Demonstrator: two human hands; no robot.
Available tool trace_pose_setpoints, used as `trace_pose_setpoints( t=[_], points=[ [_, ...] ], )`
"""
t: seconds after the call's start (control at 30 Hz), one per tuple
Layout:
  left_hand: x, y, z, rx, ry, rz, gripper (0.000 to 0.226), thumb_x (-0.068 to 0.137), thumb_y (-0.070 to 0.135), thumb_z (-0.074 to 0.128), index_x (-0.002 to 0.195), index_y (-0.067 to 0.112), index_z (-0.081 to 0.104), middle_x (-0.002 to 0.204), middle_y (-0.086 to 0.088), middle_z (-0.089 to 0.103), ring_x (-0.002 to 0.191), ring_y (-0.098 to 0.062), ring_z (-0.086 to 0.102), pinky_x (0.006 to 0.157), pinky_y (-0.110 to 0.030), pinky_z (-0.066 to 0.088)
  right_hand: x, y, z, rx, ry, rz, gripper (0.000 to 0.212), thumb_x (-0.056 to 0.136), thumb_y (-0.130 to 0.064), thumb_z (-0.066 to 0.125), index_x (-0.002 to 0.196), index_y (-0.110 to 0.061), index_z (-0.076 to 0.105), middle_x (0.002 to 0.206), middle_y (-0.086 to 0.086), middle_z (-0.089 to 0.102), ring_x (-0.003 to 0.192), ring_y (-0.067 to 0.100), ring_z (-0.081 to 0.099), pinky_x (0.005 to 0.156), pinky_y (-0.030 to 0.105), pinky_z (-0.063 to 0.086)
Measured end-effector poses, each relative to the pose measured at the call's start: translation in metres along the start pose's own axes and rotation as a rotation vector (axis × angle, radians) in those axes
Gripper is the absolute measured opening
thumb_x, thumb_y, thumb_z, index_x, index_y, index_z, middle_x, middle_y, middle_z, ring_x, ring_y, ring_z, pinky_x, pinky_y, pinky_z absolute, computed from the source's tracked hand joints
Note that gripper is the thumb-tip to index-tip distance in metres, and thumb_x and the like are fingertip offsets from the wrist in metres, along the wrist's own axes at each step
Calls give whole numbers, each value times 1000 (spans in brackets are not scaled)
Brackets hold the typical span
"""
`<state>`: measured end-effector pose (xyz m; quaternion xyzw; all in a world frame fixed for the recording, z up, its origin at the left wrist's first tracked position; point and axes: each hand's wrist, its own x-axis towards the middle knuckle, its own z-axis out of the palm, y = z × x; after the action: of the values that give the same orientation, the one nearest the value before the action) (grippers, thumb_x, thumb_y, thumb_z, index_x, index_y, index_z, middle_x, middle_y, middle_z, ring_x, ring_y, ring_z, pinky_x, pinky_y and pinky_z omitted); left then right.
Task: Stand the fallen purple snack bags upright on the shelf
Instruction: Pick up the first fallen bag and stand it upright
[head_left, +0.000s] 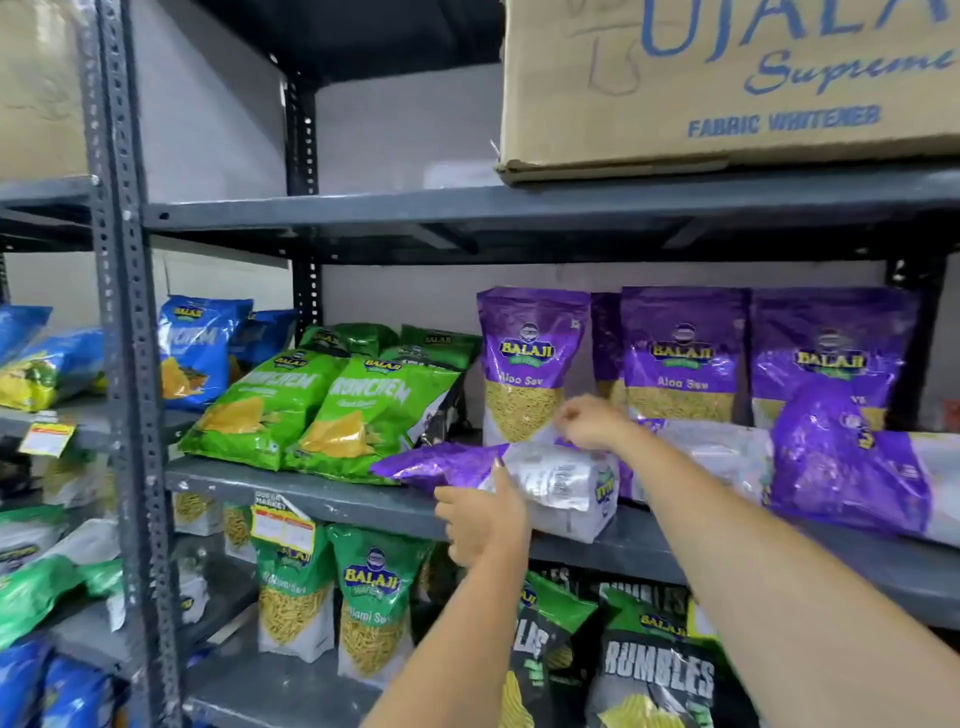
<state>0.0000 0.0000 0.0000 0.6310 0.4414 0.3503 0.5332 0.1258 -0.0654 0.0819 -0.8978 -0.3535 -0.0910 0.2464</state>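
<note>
On the shelf (332, 493), at its front edge, a fallen purple bag (498, 478) lies flat: left hand (480, 525) open beneath, right hand (587, 423) pinching its far edge, should tip it bottom-down against the standing row (685, 353).

Two bare forearms come into view from the bottom edge, below the shelf (363, 499), with no sleeve showing anywhere along them. The left hand (480, 525) and right hand (589, 423) wear no glove, ring, watch or band (the wrists are plain too). Fingernails look short and unpainted.
</note>
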Motion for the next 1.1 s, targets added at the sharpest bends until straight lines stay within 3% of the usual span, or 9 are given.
trace_pose_setpoints(
  t=[0.23,0.33,0.43,0.53,0.6,0.7,0.83,0.93,1.1],
  points=[
    [9,2,7,-75,-16,157,50,92,20,53,138,3,40,133,-20,44,119,-42,53,93,-47,43,25,-13,17,-42,-423,230,56,93,-46,46,132,-6,51,136,7,53,113,22,53,100,34,42],
    [5,17,3,-150,-19,274,49,92,7,47,140,10,40,132,-14,42,111,-40,56,85,-41,41,26,-15,9,136,-422,297,55,91,-48,51,127,-7,55,120,9,60,98,22,56,82,31,44],
    [16,34,-4,-280,7,435,46,88,0,46,130,16,54,119,-9,50,85,-28,52,73,-27,32,24,-13,6,386,-219,329,37,92,-49,47,89,-14,58,76,2,53,69,16,46,62,27,36],
    [48,45,-2,-448,1,583,18,89,3,52,97,5,69,79,-7,58,66,-16,42,70,-31,39,29,-3,7,699,-42,398,35,96,-42,43,78,-13,50,72,3,49,74,19,47,74,32,36],
    [69,50,2,-561,-31,558,28,93,12,56,65,10,59,54,8,43,55,-8,32,60,-31,33,28,-1,6,927,-55,423,35,97,-38,43,72,-14,51,65,3,49,62,18,47,66,29,40],
    [85,53,0,-648,-104,420,50,95,29,57,51,17,36,34,12,28,39,-2,23,43,-21,24,27,7,9,1033,-50,370,22,94,-26,51,78,-14,58,69,4,56,62,18,51,59,29,42],
    [108,57,2,-669,-141,286,44,94,41,54,58,16,52,40,12,39,45,-8,28,46,-25,26,27,18,18,1143,96,313,7,85,-15,65,86,-9,68,80,9,65,66,20,57,60,29,42],
    [114,63,3,-680,-104,291,41,95,38,53,63,13,52,61,-8,48,59,-18,37,59,-28,34,23,23,21,1150,224,262,5,83,-15,68,79,-16,70,75,2,68,64,16,61,65,29,47],
    [116,64,12,-730,-27,255,47,96,36,53,55,16,47,55,-2,47,56,-16,37,60,-30,36,8,25,39,1217,357,198,8,80,-12,72,72,-14,71,71,5,66,70,20,57,62,32,45]
  ],
)
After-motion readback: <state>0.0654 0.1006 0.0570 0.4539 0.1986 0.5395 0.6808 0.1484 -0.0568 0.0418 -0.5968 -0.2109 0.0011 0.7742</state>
